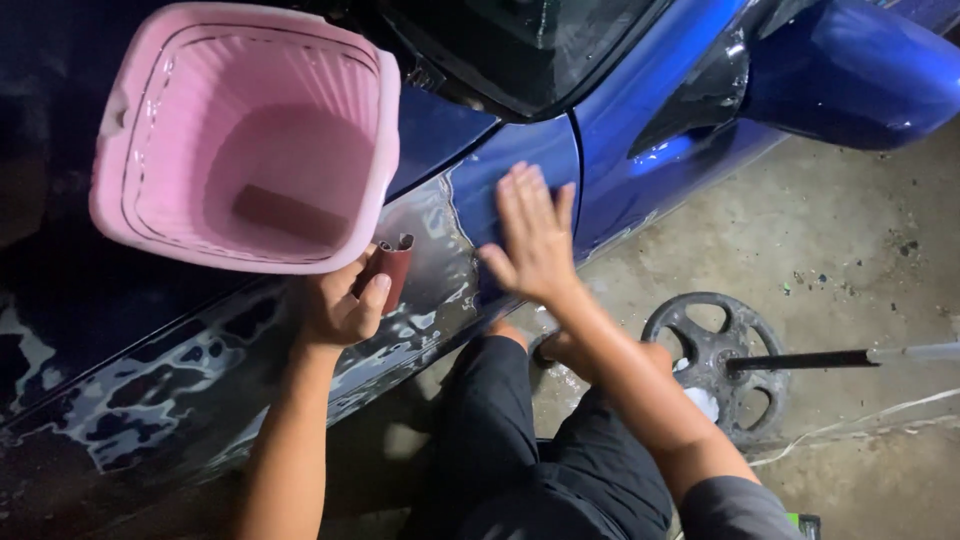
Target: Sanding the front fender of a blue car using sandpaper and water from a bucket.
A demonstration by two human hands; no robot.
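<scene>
My left hand (335, 305) grips a rolled piece of reddish-brown sandpaper (392, 265) against the sanded, patchy part of a blue car fender (430, 290). A pink plastic bucket (245, 135) sits on the car just above that hand, with a brown block lying in its bottom. My right hand (535, 235) lies flat with fingers spread on the glossy blue panel (500, 175) beside the door seam. It holds nothing.
The blue side mirror (850, 75) sticks out at the upper right. On the concrete floor (850, 240) lies a dark spoked wheel (715, 360) with a long rod (850, 356) reaching right. My knees in black trousers (520, 440) are close under the fender.
</scene>
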